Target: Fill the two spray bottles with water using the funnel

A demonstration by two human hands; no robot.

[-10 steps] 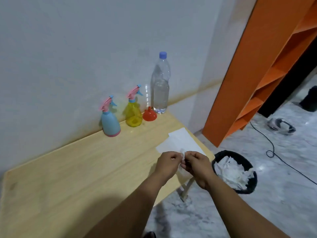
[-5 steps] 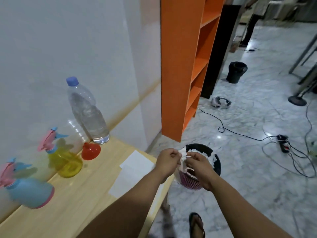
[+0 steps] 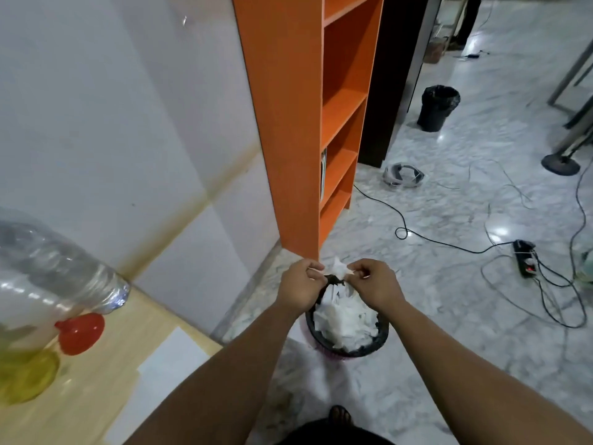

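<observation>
I saw left hand (image 3: pixel 300 285) and right hand (image 3: pixel 373 284) both pinching crumpled white paper (image 3: pixel 337 269) directly above the wastebasket (image 3: pixel 346 346); funnel (image 3: pixel 81 332) untouched.

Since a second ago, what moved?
Both hands, left and right, carried the scrunched white paper off the table to above the paper-filled waste basket. The view turned right too. The funnel, water bottle and yellow spray bottle stayed put.
</observation>
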